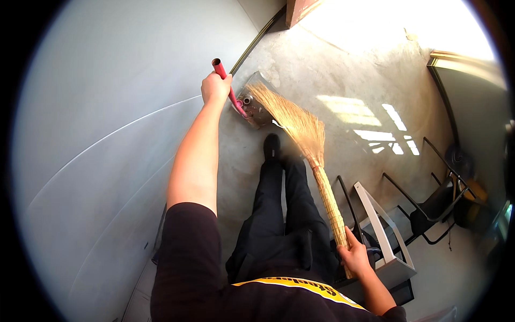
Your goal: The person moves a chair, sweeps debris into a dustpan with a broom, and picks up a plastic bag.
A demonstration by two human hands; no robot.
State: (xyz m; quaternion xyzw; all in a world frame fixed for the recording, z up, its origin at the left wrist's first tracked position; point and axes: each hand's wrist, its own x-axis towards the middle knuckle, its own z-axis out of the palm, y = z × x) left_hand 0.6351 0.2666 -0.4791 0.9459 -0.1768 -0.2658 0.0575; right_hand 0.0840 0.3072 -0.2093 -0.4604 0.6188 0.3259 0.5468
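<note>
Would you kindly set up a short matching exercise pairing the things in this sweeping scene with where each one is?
Things:
1. straw broom
2. red handle
3. metal dustpan
4. black shoe

Places:
A. on the concrete floor by the wall
B. in the left hand
C. in the right hand
D. just below the dustpan

Pairs: 1-C, 2-B, 3-A, 4-D

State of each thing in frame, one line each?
Left hand: closed around the red dustpan handle.
Dustpan: tilted, resting on the concrete floor by the wall.
Right hand: gripping the broom handle.
Broom: slanted, bristles reaching into the dustpan.
</note>
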